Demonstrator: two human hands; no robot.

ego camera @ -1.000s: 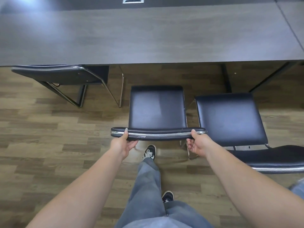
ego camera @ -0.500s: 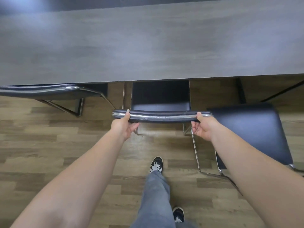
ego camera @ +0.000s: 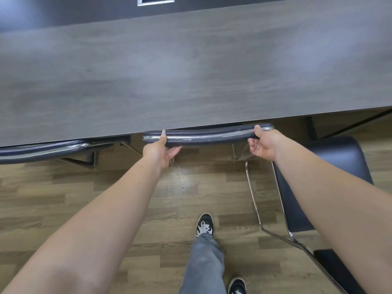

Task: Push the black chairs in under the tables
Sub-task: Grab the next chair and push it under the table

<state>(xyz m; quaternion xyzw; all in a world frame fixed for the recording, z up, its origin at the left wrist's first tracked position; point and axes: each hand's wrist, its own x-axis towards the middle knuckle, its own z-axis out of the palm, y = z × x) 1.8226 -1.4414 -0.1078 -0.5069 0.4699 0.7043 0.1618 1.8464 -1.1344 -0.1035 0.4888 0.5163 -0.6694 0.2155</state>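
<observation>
Both hands grasping chair backrest at table edge.
Left hand (ego camera: 159, 150) and right hand (ego camera: 263, 144) grip the backrest (ego camera: 207, 135) ends; seat hidden under the table (ego camera: 191, 71); another chair (ego camera: 331, 166) stands right.

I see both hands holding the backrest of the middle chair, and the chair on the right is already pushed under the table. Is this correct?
Not quite. In the head view both hands, left and right, do hold the middle chair's backrest, but the chair on the right stands out from the table, its seat uncovered.
</observation>
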